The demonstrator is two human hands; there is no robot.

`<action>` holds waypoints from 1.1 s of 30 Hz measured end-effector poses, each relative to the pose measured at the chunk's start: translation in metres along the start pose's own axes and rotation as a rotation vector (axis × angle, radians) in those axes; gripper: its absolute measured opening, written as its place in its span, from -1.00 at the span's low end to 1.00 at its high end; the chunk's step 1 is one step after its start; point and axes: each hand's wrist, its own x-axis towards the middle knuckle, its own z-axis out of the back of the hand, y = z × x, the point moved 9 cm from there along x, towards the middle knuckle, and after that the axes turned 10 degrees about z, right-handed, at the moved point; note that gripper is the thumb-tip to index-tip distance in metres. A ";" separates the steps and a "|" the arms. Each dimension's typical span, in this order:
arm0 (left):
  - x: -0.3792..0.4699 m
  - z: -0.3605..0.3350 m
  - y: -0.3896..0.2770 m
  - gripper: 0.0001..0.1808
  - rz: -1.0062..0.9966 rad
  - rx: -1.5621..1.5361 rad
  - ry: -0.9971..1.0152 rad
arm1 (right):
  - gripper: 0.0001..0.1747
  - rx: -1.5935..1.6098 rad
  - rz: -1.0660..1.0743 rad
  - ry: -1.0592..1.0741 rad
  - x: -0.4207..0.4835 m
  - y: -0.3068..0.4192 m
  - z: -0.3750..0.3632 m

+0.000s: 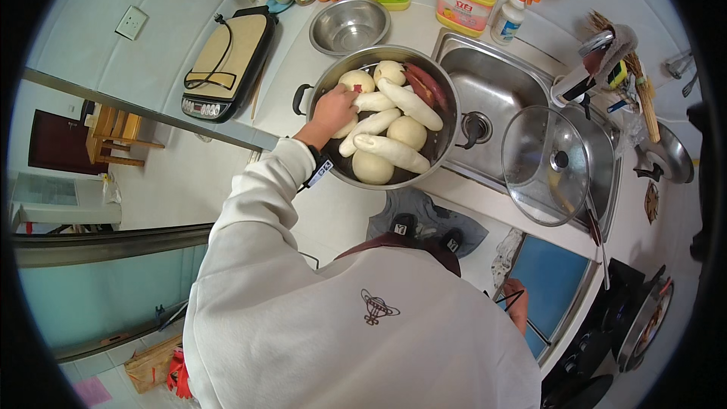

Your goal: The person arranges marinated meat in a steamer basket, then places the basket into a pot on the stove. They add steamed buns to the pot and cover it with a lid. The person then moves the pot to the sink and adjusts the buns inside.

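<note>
A wide steel pot [452, 125] stands near the counter's front edge. Inside are several round steamed buns [406, 133], several long white dough rolls [410, 103] and purple-red sweet potatoes [427, 84]. My left hand [334, 111] reaches over the pot's left rim, fingertips against the end of one long roll [376, 101] and beside a bun [353, 78]. A small reddish bit shows by those fingers; whether they grip anything is unclear. Low at my right side, my right hand [517, 302] is by a blue cabinet door [548, 272], near a thin black bar; my sleeve partly hides it.
A glass lid [537, 167] rests over the steel sink [483, 76]. Behind the pot are a steel bowl [350, 28], yellow detergent jugs [466, 3] and a spray bottle [509, 20]. An electric griddle [227, 62] lies left; a pan [647, 324] sits on the stove right.
</note>
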 end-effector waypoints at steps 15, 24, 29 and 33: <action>-0.063 0.008 -0.040 -0.60 0.108 -0.332 0.471 | -0.70 -0.031 0.550 0.039 0.101 0.278 0.068; -0.078 -0.032 -0.026 -0.74 0.627 -0.978 0.687 | -0.58 -0.362 0.989 0.388 0.143 0.467 -0.051; -0.076 -0.027 -0.036 -0.67 0.421 -0.968 0.718 | -0.56 -0.344 1.128 0.138 0.157 0.484 -0.115; -0.065 -0.012 -0.034 -0.54 0.061 -0.179 0.482 | -0.65 -0.433 1.124 0.084 0.162 0.482 -0.138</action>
